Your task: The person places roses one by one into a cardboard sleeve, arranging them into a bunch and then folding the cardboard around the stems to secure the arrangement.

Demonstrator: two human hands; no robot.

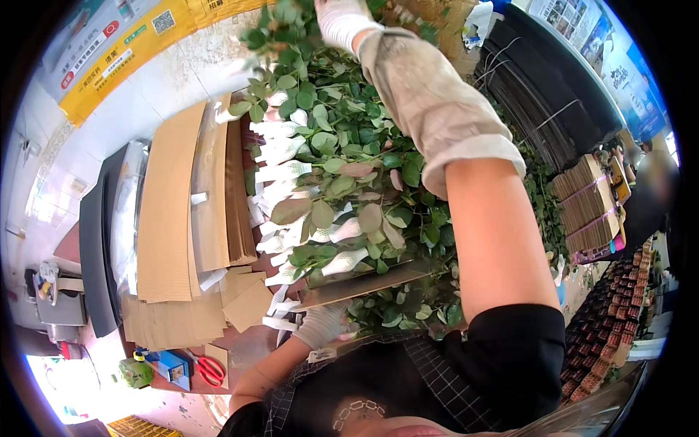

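A large heap of leafy green flower stems lies across the work table, their heads covered by white foam net sleeves pointing left. My right hand, in a white glove, reaches over the heap to its far end among the leaves; its fingers are cut off by the upper edge. My left hand, also gloved, is close to my body beside a brown cardboard sheet and leaves. Its fingers are mostly hidden, so its grip does not show. More leafy stems lie in front of the sheet, close to my apron.
Left of the heap stand cardboard sheets and clear plastic film. Red-handled scissors, a blue box and a green bottle sit near the table's edge. Black sheets and tied cardboard bundles are stacked right.
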